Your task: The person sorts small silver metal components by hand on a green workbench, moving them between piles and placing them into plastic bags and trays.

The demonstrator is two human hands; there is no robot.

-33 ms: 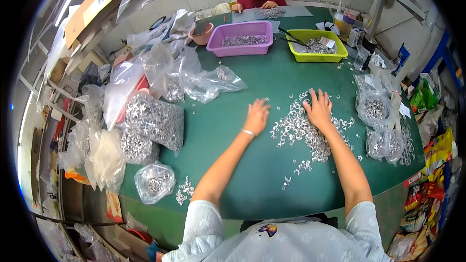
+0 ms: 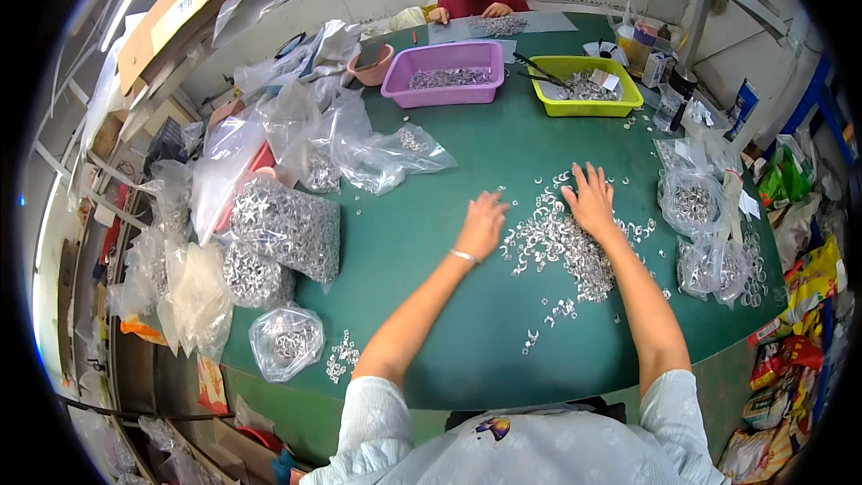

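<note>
A loose pile of small silvery metal pieces [image 2: 575, 256], many of them crescent-shaped, lies spread over the green table [image 2: 404, 305]. My right hand [image 2: 590, 205] rests on the far part of this pile, palm down, with fingers stretched and spread. Just left of the pile, my left hand [image 2: 483, 224] hovers low over or touches the tabletop, its fingers loosely apart and slightly blurred. No piece shows in its grip. A few single pieces lie near its fingertips. A light bracelet circles my left wrist.
Clear bags of metal pieces [image 2: 285, 224] crowd the left side; more bags [image 2: 696, 202] line the right edge. A purple basin [image 2: 444, 95] and a yellow-green basin [image 2: 588, 108] stand farther back, both holding metal parts. Across the table sits a person in a dark red shirt [image 2: 485, 2].
My left hand has shifted slightly right and nearer to me, closer to the pile. My right hand stays in about the same place.
</note>
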